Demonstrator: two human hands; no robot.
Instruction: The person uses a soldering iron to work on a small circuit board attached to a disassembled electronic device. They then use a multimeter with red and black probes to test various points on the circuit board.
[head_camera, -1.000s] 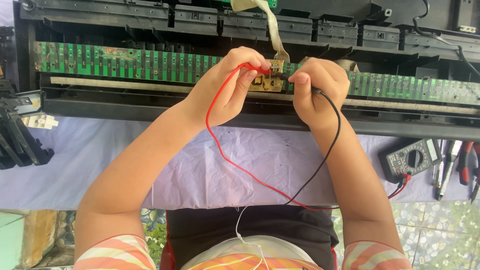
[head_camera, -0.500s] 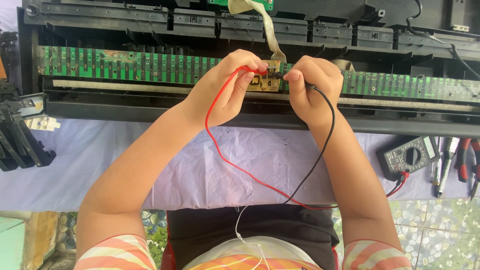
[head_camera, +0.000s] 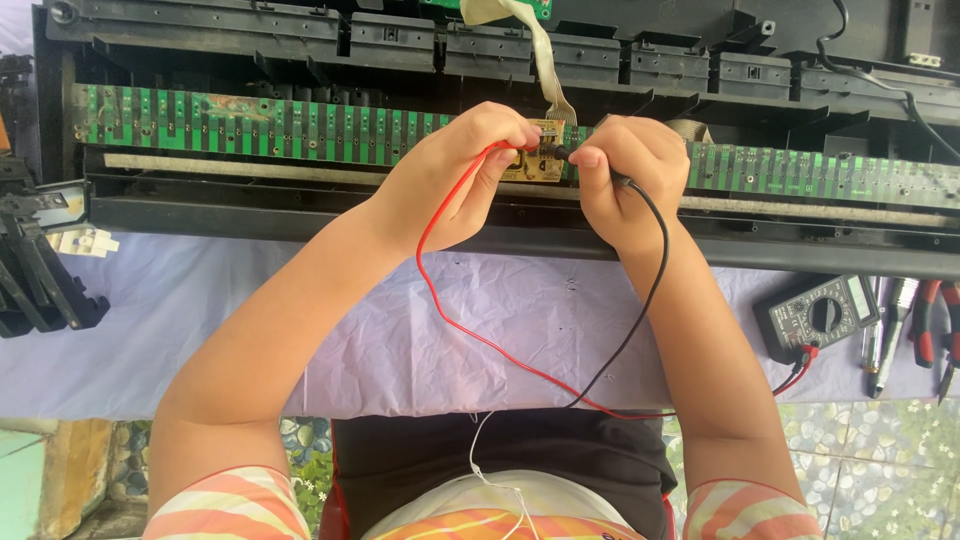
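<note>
My left hand (head_camera: 465, 170) pinches a red test probe (head_camera: 512, 152) whose red lead (head_camera: 440, 300) loops down toward my lap. My right hand (head_camera: 625, 170) grips a black test probe (head_camera: 562, 153) with a black lead (head_camera: 655, 270) trailing down. Both probe tips rest on a small tan circuit board (head_camera: 540, 165) in the middle of a long green contact strip (head_camera: 250, 125) inside an opened black keyboard chassis (head_camera: 300, 215). A flat ribbon cable (head_camera: 540, 60) rises from the small board.
A black multimeter (head_camera: 815, 318) lies at the right on the pale lilac cloth (head_camera: 450, 330), beside a screwdriver (head_camera: 890, 330) and red-handled pliers (head_camera: 935, 325). Black plastic key parts (head_camera: 40, 270) lie at the left edge. Patterned floor shows below the cloth.
Both hands stay on the small board, with only a slight shift of the view. The probes keep their places.
</note>
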